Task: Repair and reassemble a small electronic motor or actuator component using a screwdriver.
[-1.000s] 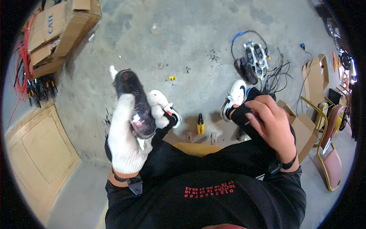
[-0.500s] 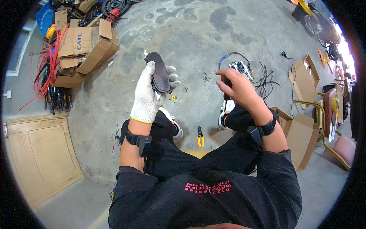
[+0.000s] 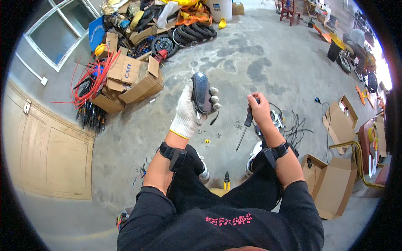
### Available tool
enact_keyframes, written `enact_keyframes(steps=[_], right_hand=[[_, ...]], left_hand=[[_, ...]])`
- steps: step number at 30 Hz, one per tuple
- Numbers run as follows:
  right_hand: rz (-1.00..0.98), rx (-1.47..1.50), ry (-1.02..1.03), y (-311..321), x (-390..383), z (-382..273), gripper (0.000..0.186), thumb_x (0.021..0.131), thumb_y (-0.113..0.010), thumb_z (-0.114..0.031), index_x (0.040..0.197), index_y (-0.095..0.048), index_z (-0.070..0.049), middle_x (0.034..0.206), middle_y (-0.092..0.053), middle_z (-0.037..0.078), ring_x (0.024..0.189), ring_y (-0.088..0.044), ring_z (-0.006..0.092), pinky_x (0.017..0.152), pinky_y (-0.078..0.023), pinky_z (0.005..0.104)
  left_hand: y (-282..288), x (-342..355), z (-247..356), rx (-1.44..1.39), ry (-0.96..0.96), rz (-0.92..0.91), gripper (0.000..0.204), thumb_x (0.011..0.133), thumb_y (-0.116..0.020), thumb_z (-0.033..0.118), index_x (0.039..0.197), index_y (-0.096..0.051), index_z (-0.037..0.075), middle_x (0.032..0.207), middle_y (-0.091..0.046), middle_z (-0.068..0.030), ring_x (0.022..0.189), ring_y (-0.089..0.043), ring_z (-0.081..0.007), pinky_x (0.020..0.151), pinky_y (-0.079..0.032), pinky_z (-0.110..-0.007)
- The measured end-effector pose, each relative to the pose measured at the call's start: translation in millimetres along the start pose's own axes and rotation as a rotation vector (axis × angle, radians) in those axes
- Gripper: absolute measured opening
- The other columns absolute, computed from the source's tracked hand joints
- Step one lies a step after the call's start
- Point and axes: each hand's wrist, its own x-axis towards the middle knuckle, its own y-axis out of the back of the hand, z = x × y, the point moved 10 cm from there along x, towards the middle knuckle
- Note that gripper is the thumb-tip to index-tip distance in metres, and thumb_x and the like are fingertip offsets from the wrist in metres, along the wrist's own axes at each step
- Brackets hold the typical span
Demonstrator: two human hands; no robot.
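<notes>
My left hand (image 3: 185,115), in a white knit glove, is wrapped round a dark, elongated oval part (image 3: 202,93) with a glossy upper face. Thumb and fingers hold it by its sides, upright in front of me; its exact kind I cannot make out. Bare and ungloved, my right hand (image 3: 261,111) grips a screwdriver (image 3: 248,120) by its black handle. The shaft slants down to the left, its tip apart from the oval part. A short black piece of cable (image 3: 214,118) shows just right of the gloved wrist.
Yellow-handled pliers (image 3: 226,182) lie on the floor between my feet. Black cables (image 3: 296,129) spread beyond my right hand. Open cardboard boxes (image 3: 335,184) and a chair (image 3: 360,163) stand at right. Cartons (image 3: 140,81), red tubing (image 3: 90,83) and tyres (image 3: 194,34) are piled at far left.
The oval part has turned in my left hand, its face now glossy rather than dull. The screwdriver, mostly hidden before, now shows its shaft pointing down-left. The view has tilted up.
</notes>
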Motion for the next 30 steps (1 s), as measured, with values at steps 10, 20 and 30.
enact_keyframes(steps=[10,20,30], right_hand=[[0.093,0.331,-0.276,12.1,-6.1,60.6,0.029,0.094,-0.061,-0.027,0.111,-0.061,-0.004,0.078,-0.062,0.007,0.061,-0.057,0.0165,0.057,-0.048,0.0308],[0.382,0.411,-0.548,46.4,-29.4,111.6,0.02,0.094,-0.054,-0.029,0.09,-0.055,-0.01,0.078,-0.057,0.004,0.064,-0.055,0.0177,0.055,-0.045,0.0357],[0.328,0.814,-0.598,-28.2,27.3,62.0,0.018,0.097,-0.055,-0.024,0.092,-0.048,-0.008,0.08,-0.051,0.007,0.067,-0.054,0.019,0.05,-0.047,0.0292]], left_hand=[[-12.7,35.1,-14.5,-0.075,0.068,-0.175,0.056,0.099,-0.046,0.054,0.121,-0.051,0.003,0.102,-0.061,-0.0159,0.083,-0.063,-0.0284,0.073,-0.055,-0.047],[67.0,59.8,-11.7,-0.129,0.095,0.141,0.053,0.096,-0.047,0.056,0.105,-0.056,0.005,0.086,-0.063,-0.0115,0.07,-0.061,-0.0266,0.063,-0.053,-0.043],[75.0,60.0,9.3,-0.062,0.102,0.1,0.064,0.094,-0.048,0.064,0.098,-0.057,0.0,0.076,-0.059,-0.0091,0.059,-0.06,-0.0229,0.05,-0.052,-0.038]])
